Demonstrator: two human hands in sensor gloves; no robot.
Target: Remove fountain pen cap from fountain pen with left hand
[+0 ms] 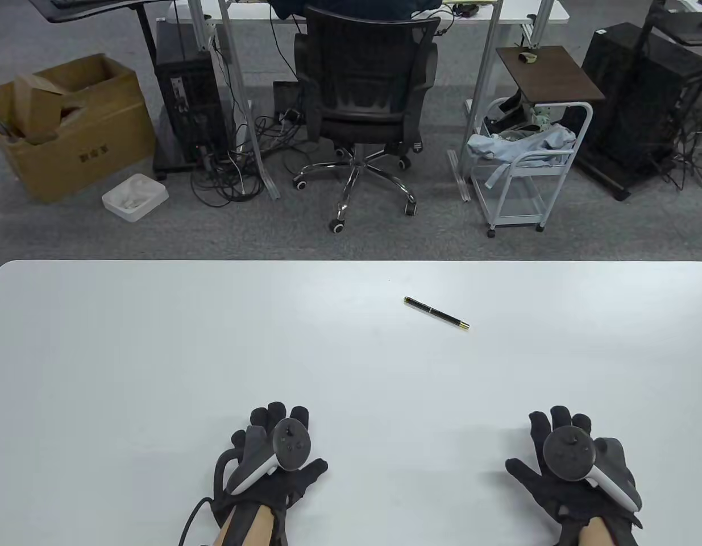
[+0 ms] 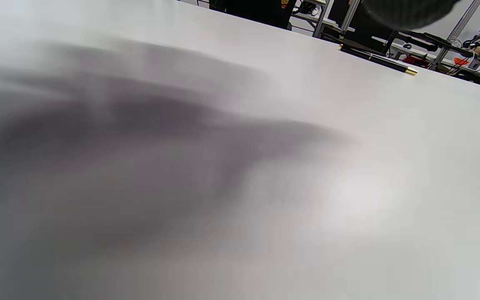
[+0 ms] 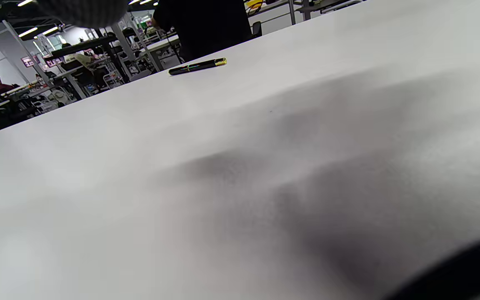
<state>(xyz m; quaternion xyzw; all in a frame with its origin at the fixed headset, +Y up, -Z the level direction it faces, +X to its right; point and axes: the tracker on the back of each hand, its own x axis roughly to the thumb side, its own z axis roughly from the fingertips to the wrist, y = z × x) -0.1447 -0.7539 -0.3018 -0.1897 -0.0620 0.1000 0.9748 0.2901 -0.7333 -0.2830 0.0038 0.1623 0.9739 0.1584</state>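
Observation:
A black fountain pen [image 1: 436, 313] with gold ends lies capped on the white table [image 1: 157, 352], right of the middle and toward the far side. It also shows far off in the left wrist view [image 2: 377, 59] and in the right wrist view [image 3: 197, 66]. My left hand [image 1: 274, 449] rests flat on the table near the front edge, fingers spread, empty. My right hand [image 1: 561, 449] rests flat at the front right, fingers spread, empty. Both hands are well short of the pen.
Beyond the table's far edge stand a black office chair [image 1: 365, 96], a cardboard box [image 1: 66, 125] at the left and a white cart [image 1: 527, 159] at the right.

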